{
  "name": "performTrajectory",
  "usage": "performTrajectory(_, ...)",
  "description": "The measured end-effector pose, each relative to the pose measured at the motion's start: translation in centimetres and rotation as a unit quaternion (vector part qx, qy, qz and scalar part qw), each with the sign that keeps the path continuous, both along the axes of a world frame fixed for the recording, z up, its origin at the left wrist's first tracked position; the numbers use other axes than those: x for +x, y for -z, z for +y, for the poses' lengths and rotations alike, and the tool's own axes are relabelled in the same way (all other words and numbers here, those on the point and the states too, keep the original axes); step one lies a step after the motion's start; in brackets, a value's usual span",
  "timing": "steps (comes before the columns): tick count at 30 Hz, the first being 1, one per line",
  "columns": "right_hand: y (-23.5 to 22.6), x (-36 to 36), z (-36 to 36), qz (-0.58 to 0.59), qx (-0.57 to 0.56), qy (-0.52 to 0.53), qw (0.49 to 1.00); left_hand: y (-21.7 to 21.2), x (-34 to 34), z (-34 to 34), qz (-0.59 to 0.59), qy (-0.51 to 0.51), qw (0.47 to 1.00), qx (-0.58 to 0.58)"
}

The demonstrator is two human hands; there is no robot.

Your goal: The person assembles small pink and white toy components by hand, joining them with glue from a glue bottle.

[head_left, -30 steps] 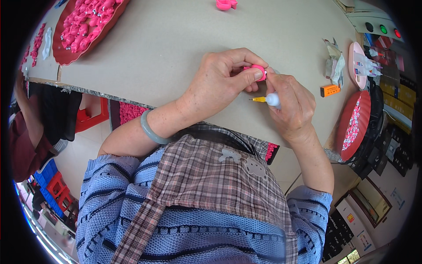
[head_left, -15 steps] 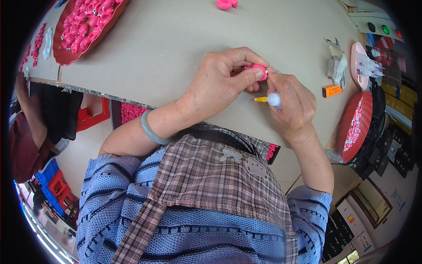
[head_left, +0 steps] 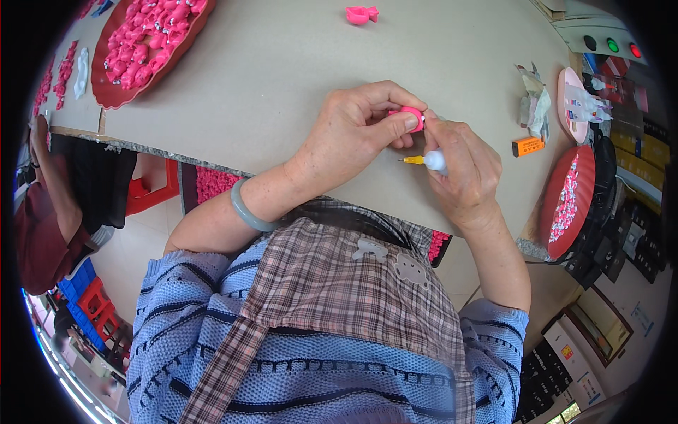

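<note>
Currently: pink piece (head_left: 411, 119) apparently mid-work

Left hand (head_left: 355, 127) pinches it; right hand (head_left: 466, 168) pinches at its edge, gripping a yellow-tipped bottle (head_left: 434, 162). Loose pink figure (head_left: 361, 15) beyond both hands on bench (head_left: 275, 67); heaped red dish (head_left: 107, 96) well left of them. Remaining work on piece: cannot tell.

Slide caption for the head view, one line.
Left hand pinches a small pink piece; right hand holds a yellow-tipped white bottle over a grey worktop.

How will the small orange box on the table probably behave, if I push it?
The orange box will probably slide rather than roll, because its sides look flat. It looks small, so perhaps light; its inside is hidden. It might nudge the crumpled wrapper beside it.
</note>
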State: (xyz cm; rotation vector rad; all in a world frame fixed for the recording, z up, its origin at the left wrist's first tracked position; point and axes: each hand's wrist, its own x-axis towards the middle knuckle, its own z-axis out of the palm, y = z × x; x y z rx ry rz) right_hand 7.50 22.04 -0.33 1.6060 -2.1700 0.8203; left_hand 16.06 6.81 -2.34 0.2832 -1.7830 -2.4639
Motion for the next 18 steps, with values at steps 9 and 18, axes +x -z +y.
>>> performTrajectory(9,-1.6,-0.3,-1.0,-0.09,-0.045,0.003,0.995,-0.4,0.3,-2.2,0.006,0.023,0.99,0.14)
performTrajectory(18,-0.6,-2.4,-3.8,-0.235,-0.085,0.048,0.967,-0.6,1.2,-4.4,-0.006,0.034,0.939,0.342)
